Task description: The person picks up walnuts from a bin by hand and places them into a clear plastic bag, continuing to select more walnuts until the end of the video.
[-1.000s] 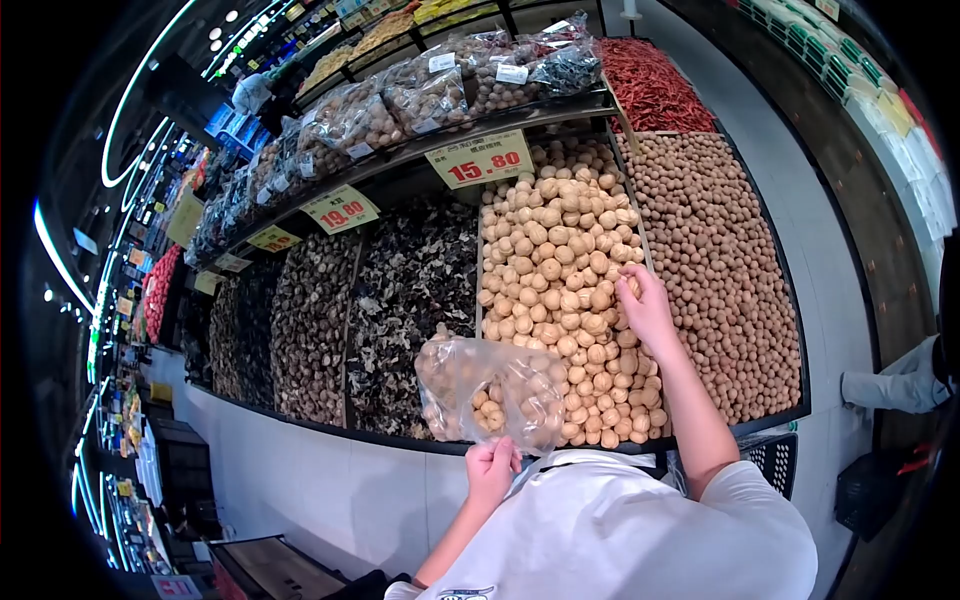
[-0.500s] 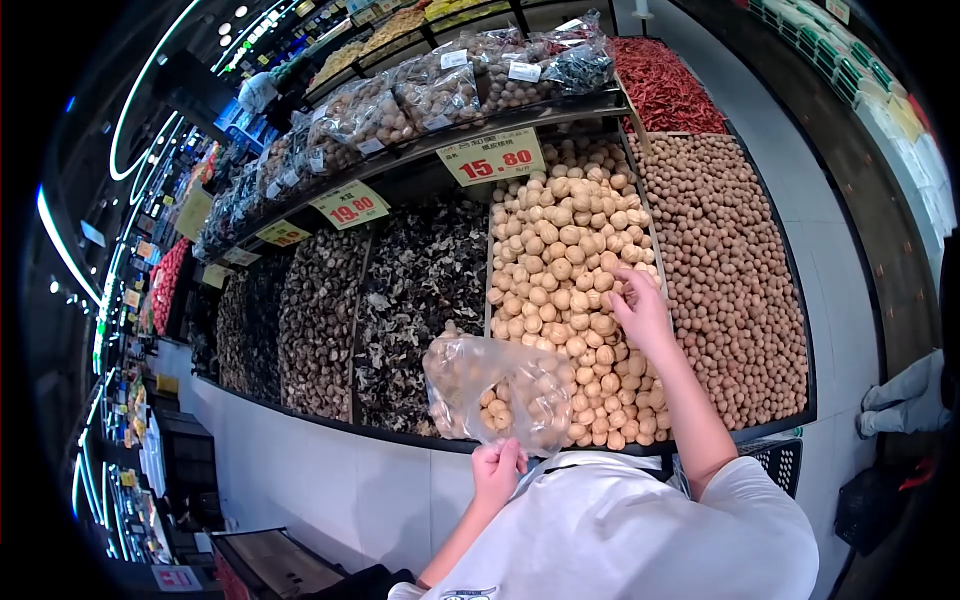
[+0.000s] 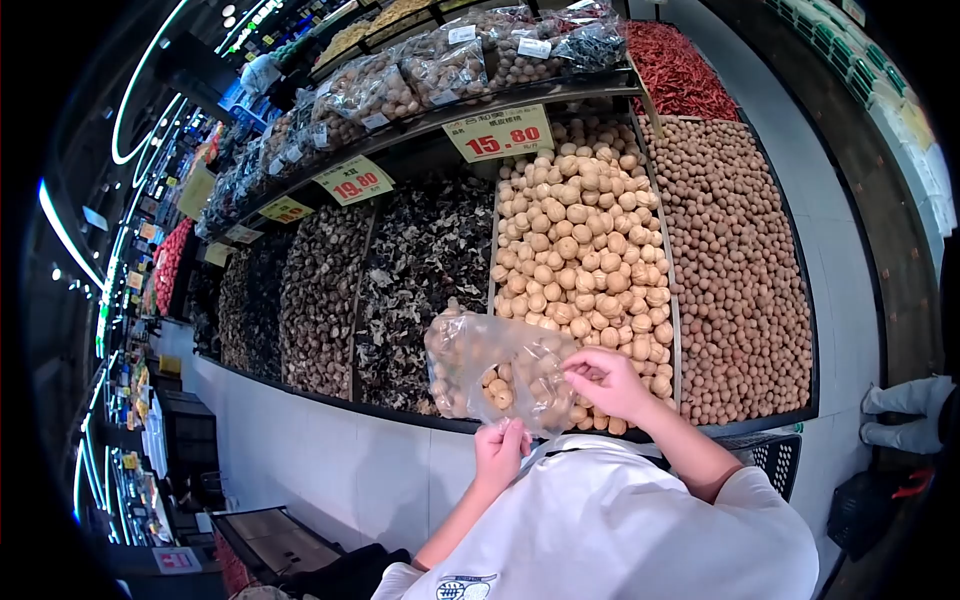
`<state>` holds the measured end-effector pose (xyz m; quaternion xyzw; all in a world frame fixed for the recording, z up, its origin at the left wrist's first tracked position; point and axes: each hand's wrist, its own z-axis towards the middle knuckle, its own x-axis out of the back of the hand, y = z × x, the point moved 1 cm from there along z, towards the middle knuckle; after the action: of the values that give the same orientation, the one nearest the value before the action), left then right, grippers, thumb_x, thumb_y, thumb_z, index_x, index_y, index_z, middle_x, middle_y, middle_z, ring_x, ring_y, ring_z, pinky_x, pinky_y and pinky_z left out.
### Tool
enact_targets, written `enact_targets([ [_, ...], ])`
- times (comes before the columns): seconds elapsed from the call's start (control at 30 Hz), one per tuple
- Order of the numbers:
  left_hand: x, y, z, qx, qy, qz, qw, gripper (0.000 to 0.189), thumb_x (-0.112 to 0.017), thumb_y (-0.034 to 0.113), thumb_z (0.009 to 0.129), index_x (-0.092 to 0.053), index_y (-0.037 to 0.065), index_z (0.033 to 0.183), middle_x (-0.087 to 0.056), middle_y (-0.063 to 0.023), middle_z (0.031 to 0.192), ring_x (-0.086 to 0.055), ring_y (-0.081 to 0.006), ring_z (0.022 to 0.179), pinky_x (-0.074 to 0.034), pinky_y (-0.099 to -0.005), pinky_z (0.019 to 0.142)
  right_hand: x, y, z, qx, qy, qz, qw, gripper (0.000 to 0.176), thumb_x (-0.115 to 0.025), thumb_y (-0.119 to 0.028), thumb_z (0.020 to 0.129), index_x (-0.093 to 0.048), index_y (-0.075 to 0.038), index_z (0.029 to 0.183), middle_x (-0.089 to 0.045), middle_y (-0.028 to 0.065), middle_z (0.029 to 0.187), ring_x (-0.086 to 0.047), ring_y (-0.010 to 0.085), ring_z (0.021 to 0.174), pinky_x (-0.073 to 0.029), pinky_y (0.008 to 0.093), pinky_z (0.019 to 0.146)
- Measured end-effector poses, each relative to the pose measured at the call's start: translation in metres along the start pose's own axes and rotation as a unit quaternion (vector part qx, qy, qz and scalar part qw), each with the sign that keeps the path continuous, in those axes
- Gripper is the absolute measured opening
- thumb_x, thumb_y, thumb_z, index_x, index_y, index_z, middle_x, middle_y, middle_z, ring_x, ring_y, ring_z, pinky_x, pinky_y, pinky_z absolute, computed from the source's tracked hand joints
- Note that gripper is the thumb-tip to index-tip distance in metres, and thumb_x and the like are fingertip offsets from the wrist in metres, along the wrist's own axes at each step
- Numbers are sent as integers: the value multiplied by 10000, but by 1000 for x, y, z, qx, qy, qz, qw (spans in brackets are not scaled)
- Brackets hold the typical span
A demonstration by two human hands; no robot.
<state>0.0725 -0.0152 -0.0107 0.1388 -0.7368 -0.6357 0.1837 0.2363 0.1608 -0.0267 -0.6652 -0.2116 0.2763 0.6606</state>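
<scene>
A clear plastic bag (image 3: 480, 345) with walnuts inside hangs over the front edge of the display. My left hand (image 3: 501, 448) is closed on the bag's lower edge. At the bag's right side is my right hand (image 3: 604, 381), its fingers pinched together; whether they grip the plastic or a nut is too small to tell. Pale walnuts (image 3: 585, 240) fill the bin behind my right hand. Dark dried fungus (image 3: 425, 250) lies in the bin to their left, partly behind the bag.
Smaller brown nuts (image 3: 735, 270) fill the right bin, with red chillies (image 3: 680, 70) behind. Above the bins runs a shelf of bagged goods (image 3: 445, 70) with price signs (image 3: 497, 134). A person's legs (image 3: 905, 415) show at the right edge, near a dark bag (image 3: 860, 510).
My right hand has come down and left from the walnut pile to the bag's side. My left hand still holds the bag, and the view has shifted slightly.
</scene>
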Motion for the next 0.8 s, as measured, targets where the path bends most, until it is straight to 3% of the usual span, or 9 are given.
enact_targets([
  [0.1, 0, 2, -2, 18, -4, 20, 1000, 414, -504, 154, 1038, -597, -1, 666, -597, -49, 642, -537, -109, 533, -409, -253, 514, -34, -6, 17, 10, -100, -52, 994, 169, -692, -76, 903, -696, -24, 1064, -684, 72, 998, -654, 168, 898, -526, 283, 816],
  [0.17, -1, 1, -3, 20, 8, 7, 1000, 413, -504, 159, 1041, -601, -1, 673, -598, -49, 653, -536, -109, 533, -409, -253, 515, -59, 10, 37, 117, -143, -170, 968, 172, -673, -143, 909, -706, -45, 1047, -693, 121, 1026, -662, 278, 942, -531, 354, 847],
  [0.27, 0, -3, -5, 4, 11, -8, 1000, 371, -538, 130, 1027, -617, -13, 694, -610, -34, 646, -543, -80, 516, -415, -241, 501, -94, 39, 62, 184, -174, -317, 914, 220, -630, -141, 900, -667, -33, 1089, -682, 153, 1028, -665, 329, 887, -546, 417, 791],
  [0.37, 0, -2, -7, -5, 13, -15, 1000, 365, -535, 129, 1028, -617, -13, 702, -611, -34, 656, -539, -78, 524, -413, -239, 507, -121, 48, 88, 77, -175, -234, 953, 284, -549, -178, 950, -616, -40, 1190, -646, 163, 1140, -635, 320, 998, -517, 422, 872],
  [0.4, 0, -2, -7, -10, 14, -13, 1000, 365, -535, 129, 1028, -617, -13, 702, -611, -34, 656, -539, -78, 524, -413, -239, 507, -129, 58, 98, 83, -175, -235, 953, 284, -549, -178, 950, -616, -40, 1190, -646, 163, 1140, -635, 320, 998, -517, 422, 872],
  [0.47, -1, -5, -9, 11, 21, -38, 999, 355, -537, 124, 1025, -620, -14, 709, -613, -36, 664, -540, -79, 530, -412, -238, 511, -147, 84, 112, 207, -120, -461, 855, 317, -537, -176, 929, -580, -30, 1207, -624, 161, 1148, -623, 297, 1032, -520, 425, 849],
  [0.57, -1, -4, -10, 1, 26, -20, 999, 348, -539, 118, 1023, -620, -16, 713, -613, -39, 665, -542, -80, 531, -412, -237, 510, -158, 97, 117, 246, -88, -527, 809, 284, -544, -177, 909, -598, -31, 1147, -625, 154, 1117, -627, 293, 1039, -524, 413, 813],
  [0.7, -1, -6, -10, -8, 25, -22, 999, 344, -542, 115, 1021, -620, -16, 713, -614, -38, 668, -542, -79, 532, -412, -236, 510, -161, 94, 119, 215, -118, -546, 801, 278, -532, -178, 924, -584, -61, 1171, -626, 151, 1146, -642, 301, 1017, -529, 403, 800],
  [0.8, -2, -3, -8, -2, 22, -31, 999, 347, -539, 113, 1020, -617, -14, 706, -609, -33, 659, -537, -77, 529, -411, -236, 510, -158, 83, 113, 220, -67, -507, 831, 253, -548, -121, 898, -544, 2, 1119, -656, 169, 1027, -679, 329, 863, -555, 442, 710],
])
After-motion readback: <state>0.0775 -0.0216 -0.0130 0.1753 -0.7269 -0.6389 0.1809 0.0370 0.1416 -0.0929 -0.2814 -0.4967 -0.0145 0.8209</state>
